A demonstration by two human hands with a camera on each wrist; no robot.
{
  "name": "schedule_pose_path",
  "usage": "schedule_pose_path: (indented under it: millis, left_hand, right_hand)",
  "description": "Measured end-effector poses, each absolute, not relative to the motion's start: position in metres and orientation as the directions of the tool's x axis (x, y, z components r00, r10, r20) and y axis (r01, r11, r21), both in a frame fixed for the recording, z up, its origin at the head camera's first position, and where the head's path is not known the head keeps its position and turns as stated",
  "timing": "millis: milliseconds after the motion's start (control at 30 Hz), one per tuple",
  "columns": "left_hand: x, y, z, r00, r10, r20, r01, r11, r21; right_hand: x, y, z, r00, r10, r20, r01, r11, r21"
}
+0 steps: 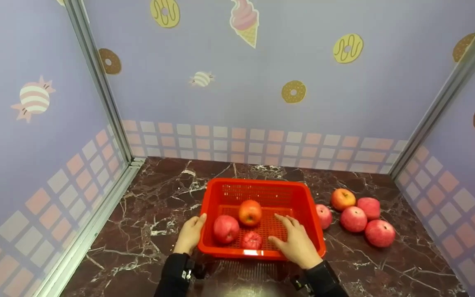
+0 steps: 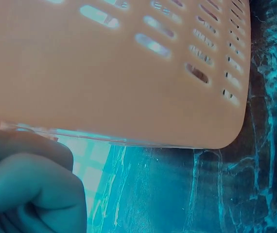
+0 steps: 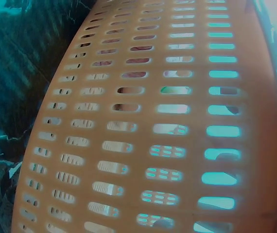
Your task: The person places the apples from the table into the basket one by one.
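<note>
A red plastic basket point(image 1: 258, 181) with slotted walls holds a pink-red apple point(image 1: 226, 229), an orange-red apple point(image 1: 250, 213) and a smaller red fruit point(image 1: 252, 240) near its front wall. At the basket's left side, my left hand point(image 1: 191, 234) grips the rim with the thumb on top; curled fingers point(image 2: 36, 189) show beside the basket wall point(image 2: 104, 97) in the left wrist view. My right hand point(image 1: 297, 243) reaches over the front right rim, its fingers spread above the basket floor and holding nothing. Only the slotted outer wall point(image 3: 148, 116) fills the right wrist view, where that hand is hidden.
Right of the basket, several apples point(image 1: 353, 219) lie grouped on the dark marbled tabletop point(image 1: 159, 198), one apple point(image 1: 324, 216) close against the basket wall. Patterned panels point(image 1: 229, 103) enclose the back and both sides, with metal posts point(image 1: 101, 82) at the corners.
</note>
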State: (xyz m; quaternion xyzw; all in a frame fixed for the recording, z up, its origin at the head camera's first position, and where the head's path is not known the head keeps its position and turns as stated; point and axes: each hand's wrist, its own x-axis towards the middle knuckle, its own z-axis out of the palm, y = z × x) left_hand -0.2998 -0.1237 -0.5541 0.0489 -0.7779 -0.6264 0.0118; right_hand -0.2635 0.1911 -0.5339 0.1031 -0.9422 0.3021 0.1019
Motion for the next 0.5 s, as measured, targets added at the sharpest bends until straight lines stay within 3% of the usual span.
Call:
schedule_pose_path:
  millis: [500]
  left_hand:
    - [-0.299,-0.124,-0.555,-0.996,-0.084,-0.028,-0.046,0.220,0.974]
  right_hand:
    - [-0.266,0.208,-0.521,-0.929,-0.105,0.354,-0.304,0.764,-0.570]
